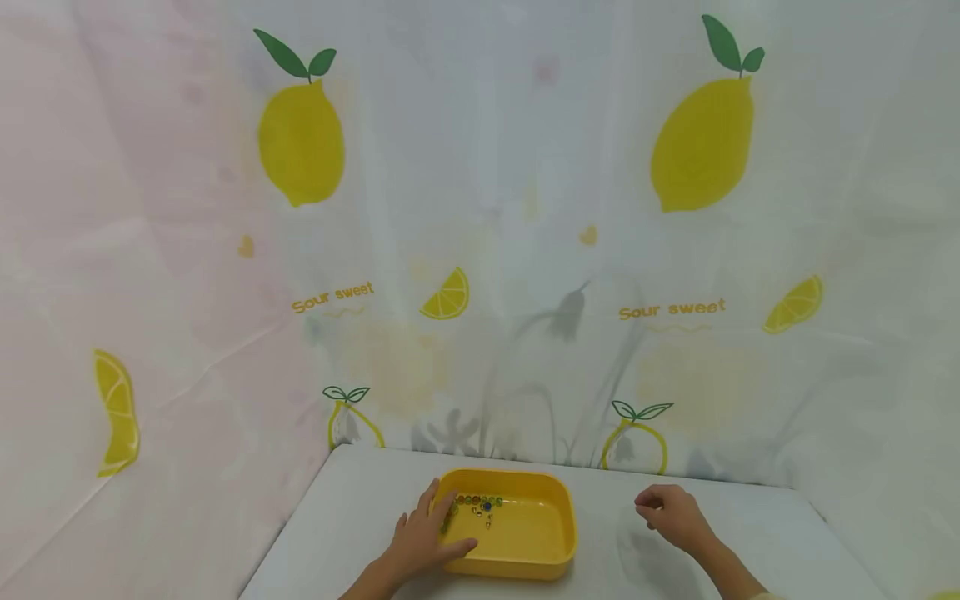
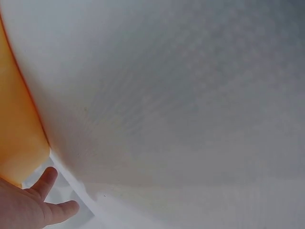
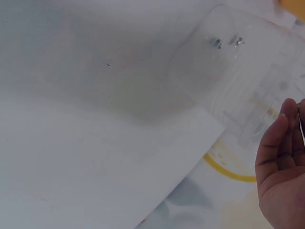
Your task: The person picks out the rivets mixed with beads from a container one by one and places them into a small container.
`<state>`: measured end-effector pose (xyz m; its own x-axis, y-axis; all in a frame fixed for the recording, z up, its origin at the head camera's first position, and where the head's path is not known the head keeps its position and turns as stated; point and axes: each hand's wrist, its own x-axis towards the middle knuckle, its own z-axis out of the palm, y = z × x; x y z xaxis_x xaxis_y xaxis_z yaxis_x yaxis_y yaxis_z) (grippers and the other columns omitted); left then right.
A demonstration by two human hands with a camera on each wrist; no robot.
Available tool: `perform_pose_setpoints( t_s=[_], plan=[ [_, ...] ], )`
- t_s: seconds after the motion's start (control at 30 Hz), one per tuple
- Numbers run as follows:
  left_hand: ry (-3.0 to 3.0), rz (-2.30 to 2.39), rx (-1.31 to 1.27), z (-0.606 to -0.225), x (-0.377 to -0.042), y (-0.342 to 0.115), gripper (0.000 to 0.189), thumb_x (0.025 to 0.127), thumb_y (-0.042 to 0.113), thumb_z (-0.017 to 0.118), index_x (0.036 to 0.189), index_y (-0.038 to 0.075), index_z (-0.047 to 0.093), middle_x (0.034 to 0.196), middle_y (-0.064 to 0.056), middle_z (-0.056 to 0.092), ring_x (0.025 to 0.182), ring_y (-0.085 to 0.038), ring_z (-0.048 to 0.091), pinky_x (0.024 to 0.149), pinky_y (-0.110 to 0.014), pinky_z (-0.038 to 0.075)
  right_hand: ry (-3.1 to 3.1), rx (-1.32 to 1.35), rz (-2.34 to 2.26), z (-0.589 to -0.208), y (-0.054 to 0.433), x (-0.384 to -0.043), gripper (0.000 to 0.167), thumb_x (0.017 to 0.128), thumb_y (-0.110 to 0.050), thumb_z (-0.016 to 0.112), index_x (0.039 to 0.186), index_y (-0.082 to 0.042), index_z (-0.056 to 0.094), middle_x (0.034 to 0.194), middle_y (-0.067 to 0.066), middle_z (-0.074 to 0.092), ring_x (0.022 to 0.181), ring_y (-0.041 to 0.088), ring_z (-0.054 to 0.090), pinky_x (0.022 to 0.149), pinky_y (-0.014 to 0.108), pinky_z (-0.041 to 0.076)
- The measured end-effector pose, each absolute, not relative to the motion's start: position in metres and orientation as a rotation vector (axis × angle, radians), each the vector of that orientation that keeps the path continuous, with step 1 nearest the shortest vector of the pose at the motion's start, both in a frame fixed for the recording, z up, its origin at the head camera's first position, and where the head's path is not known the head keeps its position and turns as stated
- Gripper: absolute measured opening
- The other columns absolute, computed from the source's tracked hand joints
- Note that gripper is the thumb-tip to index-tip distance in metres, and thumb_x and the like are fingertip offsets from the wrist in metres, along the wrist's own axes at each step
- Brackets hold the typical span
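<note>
A yellow tray (image 1: 525,567) stands on the white table. Green and amber beads (image 1: 468,500) line its back and left walls inside; a blue bead (image 1: 487,506) and several small shiny metallic pieces (image 1: 488,522) lie near them. My left hand (image 1: 423,533) rests with spread fingers at the tray's left side, its thumb reaching over the front rim. To the right of the tray, my right hand (image 1: 678,517) has thumb and finger pinched together; a small glint shows at these fingertips in the right wrist view. Near that hand lies a clear plastic container (image 3: 209,52) with small metallic pieces (image 3: 236,41) inside.
The white tabletop (image 1: 345,500) reaches back to a hanging cloth (image 1: 480,208) printed with lemons, which also encloses the sides. The clear container is faint in the head view, low and to the right of the tray.
</note>
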<state>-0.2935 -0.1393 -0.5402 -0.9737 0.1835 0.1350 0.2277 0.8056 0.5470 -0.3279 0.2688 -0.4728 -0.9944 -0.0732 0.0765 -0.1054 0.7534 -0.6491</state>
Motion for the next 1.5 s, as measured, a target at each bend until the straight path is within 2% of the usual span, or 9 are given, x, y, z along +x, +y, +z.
perform_pose_setpoints(
  t_s=[0.53,0.73,0.87,1.07,1.27,1.5],
  plan=[
    [-2.920,-0.915,-0.293,-0.538,-0.289,-0.139,0.088,0.081,0.062,0.070,0.149,0.012,0.044,0.159,-0.023,0.023,0.135,-0.049,0.041,0.100,-0.078,0.028,-2.907,0.206,1.071,-0.477,0.273,-0.324,0.009,0.087,-0.003,0.068,0.093,0.003,0.071,0.083,0.009,0.073,0.066,0.014,0.063,0.061,0.030,0.053],
    [-2.912,-0.920,-0.291,-0.539,-0.290,-0.140,0.090,0.081,0.061,0.071,0.149,0.011,0.042,0.159,-0.024,0.023,0.135,-0.048,0.042,0.100,-0.077,0.028,-2.910,0.238,1.044,-0.474,0.274,-0.323,0.007,0.086,-0.004,0.069,0.091,0.001,0.072,0.080,0.005,0.072,0.065,0.013,0.062,0.060,0.029,0.052],
    [-2.918,-0.930,-0.267,-0.542,-0.289,-0.141,0.092,0.080,0.063,0.070,0.150,0.013,0.041,0.160,-0.022,0.021,0.136,-0.047,0.041,0.102,-0.077,0.027,-2.909,0.256,1.061,-0.472,0.274,-0.319,0.010,0.087,-0.005,0.069,0.093,0.002,0.072,0.082,0.008,0.073,0.066,0.014,0.063,0.061,0.030,0.052],
    [-2.921,-0.946,-0.296,-0.539,-0.291,-0.142,0.092,0.080,0.063,0.070,0.151,0.012,0.040,0.161,-0.023,0.020,0.137,-0.048,0.040,0.103,-0.077,0.026,-2.914,0.176,1.065,-0.474,0.274,-0.314,0.010,0.087,-0.004,0.069,0.094,0.002,0.072,0.085,0.010,0.074,0.067,0.014,0.063,0.062,0.031,0.052],
    [-2.915,-0.910,-0.278,-0.531,-0.295,-0.147,0.093,0.079,0.063,0.071,0.151,0.012,0.040,0.161,-0.022,0.020,0.137,-0.046,0.041,0.104,-0.075,0.026,-2.877,0.211,1.089,-0.474,0.269,-0.318,0.012,0.088,-0.006,0.069,0.097,0.003,0.072,0.083,0.008,0.073,0.068,0.014,0.063,0.061,0.030,0.051],
    [-2.917,-0.971,-0.308,-0.538,-0.294,-0.143,0.098,0.080,0.064,0.070,0.153,0.010,0.035,0.161,-0.024,0.018,0.135,-0.050,0.041,0.105,-0.075,0.026,-2.867,0.206,1.100,-0.473,0.275,-0.314,0.015,0.086,-0.005,0.071,0.097,0.004,0.072,0.083,0.007,0.073,0.068,0.014,0.062,0.060,0.029,0.050]
  ],
)
